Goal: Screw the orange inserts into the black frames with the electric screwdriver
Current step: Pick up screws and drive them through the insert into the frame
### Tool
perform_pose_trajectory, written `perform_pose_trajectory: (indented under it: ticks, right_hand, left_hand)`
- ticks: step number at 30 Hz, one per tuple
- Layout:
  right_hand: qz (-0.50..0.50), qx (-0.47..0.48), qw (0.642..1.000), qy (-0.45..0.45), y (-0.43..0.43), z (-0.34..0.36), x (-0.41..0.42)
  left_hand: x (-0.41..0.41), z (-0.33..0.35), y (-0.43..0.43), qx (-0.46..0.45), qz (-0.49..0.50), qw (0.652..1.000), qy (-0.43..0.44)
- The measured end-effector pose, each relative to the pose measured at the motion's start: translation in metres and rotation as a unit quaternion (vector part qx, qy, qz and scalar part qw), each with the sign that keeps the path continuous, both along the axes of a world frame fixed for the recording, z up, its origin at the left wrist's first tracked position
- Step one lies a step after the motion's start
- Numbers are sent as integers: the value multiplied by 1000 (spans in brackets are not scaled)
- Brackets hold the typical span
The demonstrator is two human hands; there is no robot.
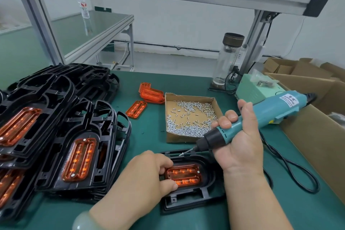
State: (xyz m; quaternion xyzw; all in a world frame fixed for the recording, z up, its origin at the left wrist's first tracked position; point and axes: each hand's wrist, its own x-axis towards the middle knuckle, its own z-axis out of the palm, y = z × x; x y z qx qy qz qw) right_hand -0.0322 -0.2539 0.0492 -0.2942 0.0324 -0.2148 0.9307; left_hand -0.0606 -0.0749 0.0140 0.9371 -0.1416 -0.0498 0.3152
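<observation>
A black frame [209, 188] lies on the green mat near the front, with an orange insert [184, 174] seated in its oval recess. My left hand [147, 175] holds the insert's left end between thumb and fingers. My right hand [240, 140] grips a teal electric screwdriver [261, 115], tilted down to the left. Its bit carries a small screw [182, 153] just above the frame's far edge. An open cardboard box of silver screws [190, 117] sits behind the frame.
Stacks of black frames with orange inserts fitted [80, 151] fill the left side. Loose orange inserts [149, 92] lie beyond the screw box. A glass bottle [227, 59], a pale green power unit [255, 87] and cardboard cartons [317, 136] stand at right. The screwdriver's black cable [298, 177] loops across the mat.
</observation>
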Motion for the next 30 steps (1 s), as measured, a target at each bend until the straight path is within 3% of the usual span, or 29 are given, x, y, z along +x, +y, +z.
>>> perform_pose_trajectory:
  ticks: [5, 17, 30]
  right_hand:
    - [47, -51, 998, -9, 6, -4, -1]
    - [49, -201, 977, -47, 23, -5, -5]
    - [80, -259, 959, -86, 30, -6, -8]
  left_hand:
    - [2, -8, 5, -58, -3, 998, 27]
    - [3, -10, 2, -66, -13, 998, 2]
    - [3, -10, 2, -71, -15, 997, -8]
